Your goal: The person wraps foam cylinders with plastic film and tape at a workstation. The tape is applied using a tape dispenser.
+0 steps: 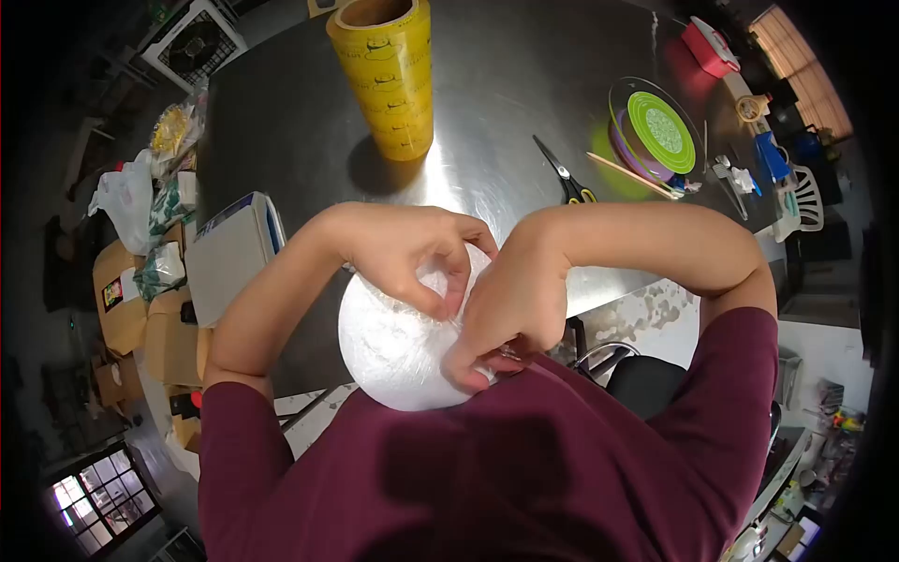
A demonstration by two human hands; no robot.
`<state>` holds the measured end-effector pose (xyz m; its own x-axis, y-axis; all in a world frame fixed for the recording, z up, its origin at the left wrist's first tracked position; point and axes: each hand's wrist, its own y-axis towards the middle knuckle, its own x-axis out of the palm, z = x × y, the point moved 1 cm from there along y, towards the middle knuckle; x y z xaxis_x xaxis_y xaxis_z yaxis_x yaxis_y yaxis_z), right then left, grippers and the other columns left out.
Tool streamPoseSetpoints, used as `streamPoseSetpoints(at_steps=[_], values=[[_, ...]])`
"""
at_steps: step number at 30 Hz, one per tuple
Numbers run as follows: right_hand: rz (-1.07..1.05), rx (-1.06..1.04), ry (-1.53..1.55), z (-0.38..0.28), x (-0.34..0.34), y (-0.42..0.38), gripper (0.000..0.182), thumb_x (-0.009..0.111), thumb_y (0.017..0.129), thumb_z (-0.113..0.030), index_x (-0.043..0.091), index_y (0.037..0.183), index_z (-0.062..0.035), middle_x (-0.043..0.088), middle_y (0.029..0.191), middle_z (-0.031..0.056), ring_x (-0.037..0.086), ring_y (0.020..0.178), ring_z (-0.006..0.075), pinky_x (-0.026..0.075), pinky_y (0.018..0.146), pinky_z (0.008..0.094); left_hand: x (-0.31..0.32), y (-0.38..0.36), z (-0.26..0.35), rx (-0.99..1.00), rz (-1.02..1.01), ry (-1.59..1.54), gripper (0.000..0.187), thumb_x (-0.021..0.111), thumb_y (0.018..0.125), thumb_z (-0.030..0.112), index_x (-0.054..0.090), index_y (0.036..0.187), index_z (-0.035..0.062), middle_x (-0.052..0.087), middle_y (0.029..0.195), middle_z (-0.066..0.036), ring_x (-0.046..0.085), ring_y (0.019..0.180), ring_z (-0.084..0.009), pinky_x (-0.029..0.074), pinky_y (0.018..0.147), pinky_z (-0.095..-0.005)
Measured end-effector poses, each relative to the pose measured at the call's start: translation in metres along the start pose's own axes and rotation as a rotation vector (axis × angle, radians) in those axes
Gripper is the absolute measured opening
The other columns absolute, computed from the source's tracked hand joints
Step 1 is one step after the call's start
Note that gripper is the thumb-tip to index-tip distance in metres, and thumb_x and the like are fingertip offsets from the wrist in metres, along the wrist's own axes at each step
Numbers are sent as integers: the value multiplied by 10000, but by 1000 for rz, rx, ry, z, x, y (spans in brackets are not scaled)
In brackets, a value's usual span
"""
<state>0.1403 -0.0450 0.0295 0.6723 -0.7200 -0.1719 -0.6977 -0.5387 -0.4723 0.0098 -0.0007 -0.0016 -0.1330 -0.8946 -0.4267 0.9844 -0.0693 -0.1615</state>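
Note:
A white ball (393, 347), apparently foam, rests close against my shirt at the table's near edge, with shiny, wrinkled clear film over its surface. My left hand (403, 248) lies across its top, thumb and fingers closed in a pinch on the film. On the ball's right side, my right hand (520, 300) has its fingers curled tight, a shiny bit of film showing between them. Part of the ball is hidden under both hands.
On the metal table (510, 70) stands a yellow roll (389, 84) of printed tape or film. Scissors (565, 173) lie beyond my right hand, near wooden sticks (632, 175) and a green disc (661, 129). A white box (229, 258) stands at left.

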Motion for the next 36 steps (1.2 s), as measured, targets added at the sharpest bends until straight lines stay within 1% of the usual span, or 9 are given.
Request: streamPoseSetpoints(at_steps=[5, 11, 14, 18, 21, 22, 30, 32, 36], values=[[68, 9, -57, -3, 4, -3, 260, 527, 819, -39, 474, 1064, -106, 560, 832, 33, 552, 753, 220, 420, 657, 350, 1, -1, 1, 14, 28, -6, 128, 689, 662, 170, 705, 725, 60, 504, 1259, -187, 591, 983, -262, 466, 805, -325], [606, -64, 78, -1, 25, -34, 295, 615, 780, -62, 510, 1055, -63, 591, 890, 74, 613, 771, 208, 481, 672, 339, 1, -11, -3, 120, 101, -31, 129, 679, 628, 141, 695, 721, 53, 520, 1229, -210, 598, 968, -264, 467, 798, -319], [810, -22, 134, -10, 40, -48, 244, 647, 732, 10, 538, 943, -47, 563, 829, 59, 582, 678, 194, 479, 588, 290, 2, -14, -5, 106, 93, -21, 128, 675, 629, 140, 696, 725, 57, 524, 1221, -210, 600, 952, -259, 469, 792, -315], [1305, 90, -29, -2, 67, -56, 227, 679, 665, 5, 634, 878, -58, 556, 891, 68, 578, 748, 206, 486, 635, 297, 5, -14, -5, 89, 124, -117, 98, 697, 596, 72, 702, 692, 92, 558, 1170, -200, 537, 1087, -304, 436, 859, -358], [1309, 157, -182, 6, 81, -44, 287, 691, 667, -5, 661, 939, -92, 547, 971, 78, 562, 828, 216, 486, 690, 318, 4, -12, -2, 18, 107, -114, 93, 698, 602, 75, 702, 691, 98, 558, 1179, -193, 541, 1079, -292, 437, 854, -353], [1266, 129, -160, 7, 83, -41, 315, 671, 683, -20, 649, 981, -119, 520, 1015, 89, 541, 899, 249, 469, 769, 355, 3, -11, 0, -4, 101, -132, 91, 698, 603, 76, 701, 691, 99, 559, 1181, -189, 542, 1078, -288, 437, 853, -351], [1328, -23, -242, 1, 80, -29, 220, 646, 656, -41, 665, 870, -86, 526, 962, 87, 544, 882, 256, 471, 723, 349, 2, -7, 1, 32, 83, -102, 91, 704, 611, 85, 702, 700, 100, 577, 1151, -161, 540, 1082, -276, 441, 847, -349], [1278, 30, -403, 0, 75, -24, 250, 649, 637, -52, 677, 878, -110, 542, 941, 70, 560, 828, 258, 468, 675, 345, 2, -5, 2, 29, 69, -93, 93, 706, 613, 91, 703, 705, 99, 581, 1142, -159, 538, 1086, -279, 443, 846, -352], [881, 253, -451, -20, 56, -26, 190, 641, 654, -89, 660, 841, -116, 542, 805, 59, 587, 710, 254, 451, 594, 367, 2, -1, 3, 66, 74, -54, 109, 711, 613, 101, 704, 721, 92, 577, 1137, -163, 548, 1068, -291, 449, 835, -355]])
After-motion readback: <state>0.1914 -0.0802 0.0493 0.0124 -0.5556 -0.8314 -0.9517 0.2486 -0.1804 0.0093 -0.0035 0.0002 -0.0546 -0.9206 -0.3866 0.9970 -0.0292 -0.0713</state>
